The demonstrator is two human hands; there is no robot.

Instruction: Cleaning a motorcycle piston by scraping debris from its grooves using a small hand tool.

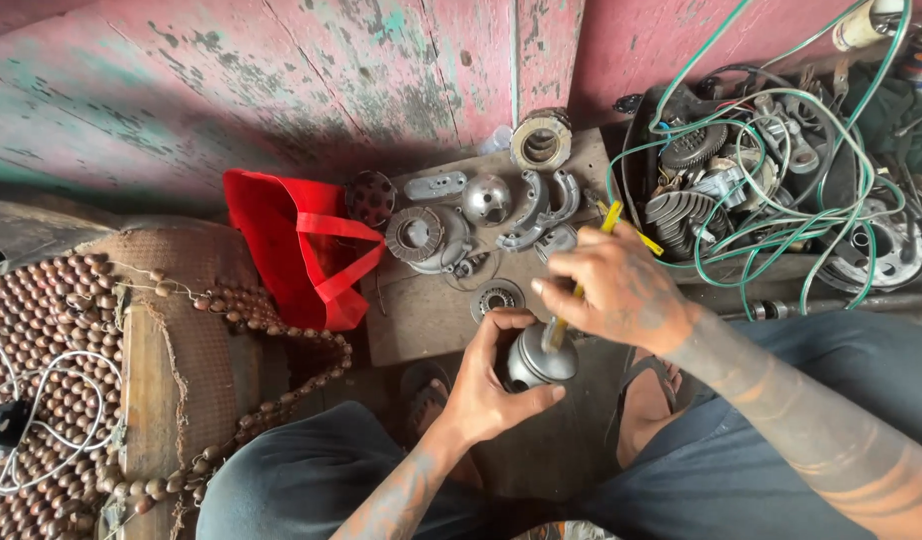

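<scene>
A small grey metal cup-shaped housing (539, 360) is held low in the middle of the scene, between the knees and just near of the wooden board (421, 320). It looks like cast or turned metal: stiff, fairly heavy for its bulk, and probably greasy, so a smooth wall like this is best gripped around its rounded side, as is done here. The left hand (486, 385) is wrapped about it from the left, fingers curled shut on the body and thumb pressed to the near side. The right hand (621, 295) is closed around a yellow-handled tool (591, 262), whose tip is set down into the open top of the housing; the tip itself is hidden, so what it touches cannot be told.

Farther off on the board are laid a bearing ring (497, 297), a round finned cover (415, 233), a domed metal cap (487, 198) and curved brake-shoe-like pieces (537, 207). A red bag (291, 245) is set to the left, a beaded mat (41, 340) at the far left, and a tangle of green wire (781, 215) over gear parts to the right.
</scene>
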